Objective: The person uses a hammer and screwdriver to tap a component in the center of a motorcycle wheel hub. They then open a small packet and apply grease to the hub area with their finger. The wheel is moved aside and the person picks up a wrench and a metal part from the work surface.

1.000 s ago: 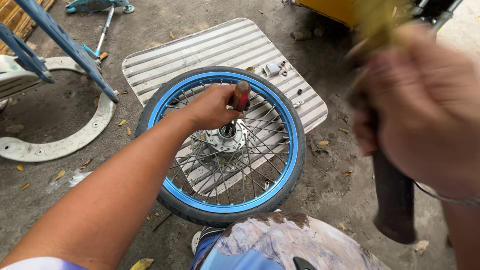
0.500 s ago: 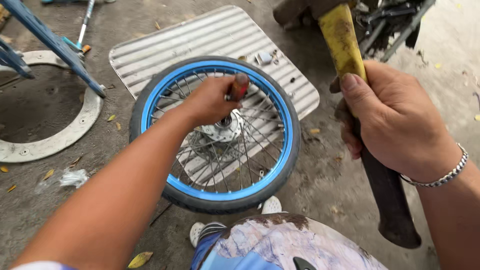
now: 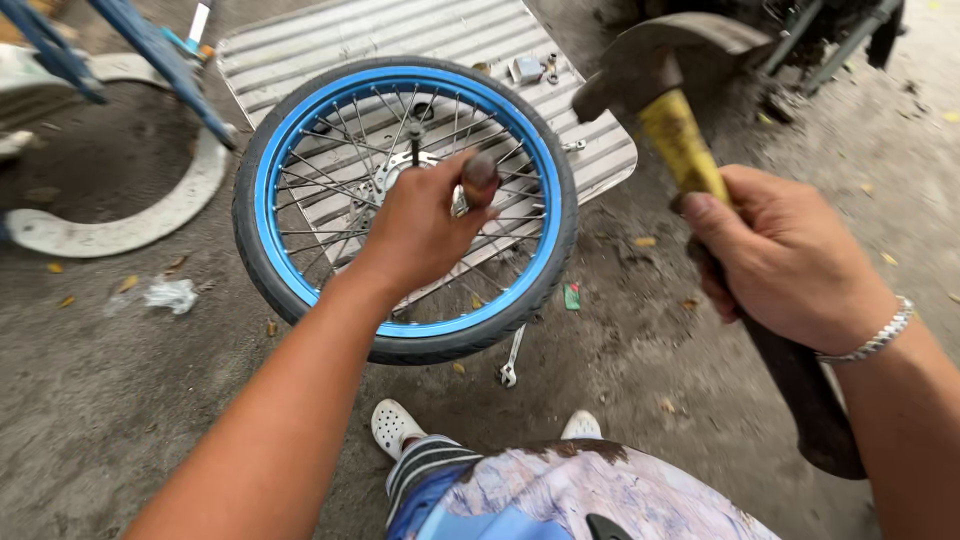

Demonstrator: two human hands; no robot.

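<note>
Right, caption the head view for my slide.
Left hand steadies a red-handled tool at the hub of a blue-rimmed spoked wheel while the right hand raises a yellow-handled hammer.

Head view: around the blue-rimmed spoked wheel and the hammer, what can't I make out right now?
- Tip of the red-handled tool in the left hand: hidden by the fingers and the spokes of the blue-rimmed spoked wheel; contact with the hub cannot be told.
- Yellow-and-black-handled hammer: mid-handle covered by the right hand.
- Small metal parts on the ribbed metal sheet: too small to identify.
- Blue metal frame: cut off by the top edge.
</note>
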